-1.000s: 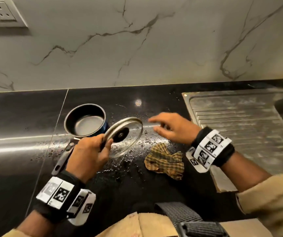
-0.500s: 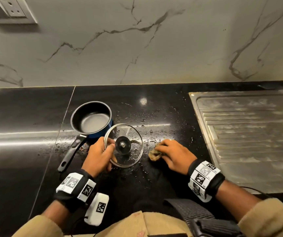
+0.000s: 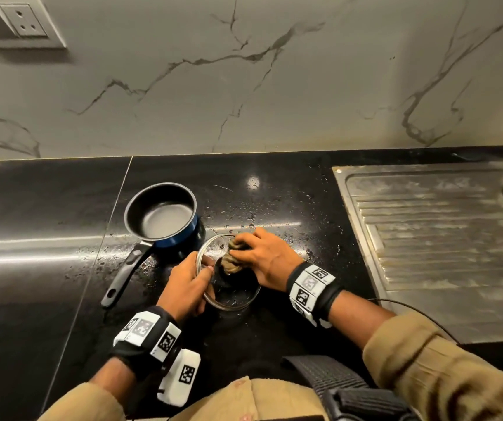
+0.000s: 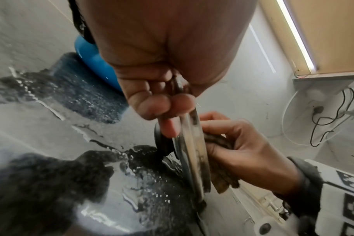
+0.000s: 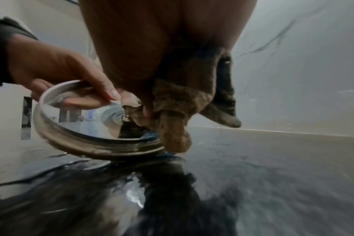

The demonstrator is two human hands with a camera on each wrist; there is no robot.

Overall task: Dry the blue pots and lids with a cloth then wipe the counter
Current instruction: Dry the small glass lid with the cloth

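A blue saucepan [image 3: 165, 218] with a black inside and a long black handle stands on the black counter [image 3: 289, 202], left of centre. Just in front of it my left hand [image 3: 188, 285] pinches the rim of a glass lid [image 3: 235, 296] and holds it tilted above the wet counter. My right hand [image 3: 262, 256] grips a bunched checked cloth [image 3: 233, 259] and presses it against the lid's glass. In the left wrist view the lid [image 4: 194, 161] is edge-on, with the cloth [image 4: 220, 159] on its far side and the black knob [image 4: 163, 140] on the near side. In the right wrist view the cloth [image 5: 176, 115] hangs over the lid [image 5: 91, 127].
Water drops and puddles [image 3: 244, 220] cover the counter round the pan and lid. A steel sink drainboard [image 3: 438, 241] fills the right side. The marble wall [image 3: 244, 80] rises behind, with a socket [image 3: 24, 21] at the top left.
My right hand picked the cloth up off the counter and brought it onto the lid. My left hand turned the lid and lowered it nearer to me.
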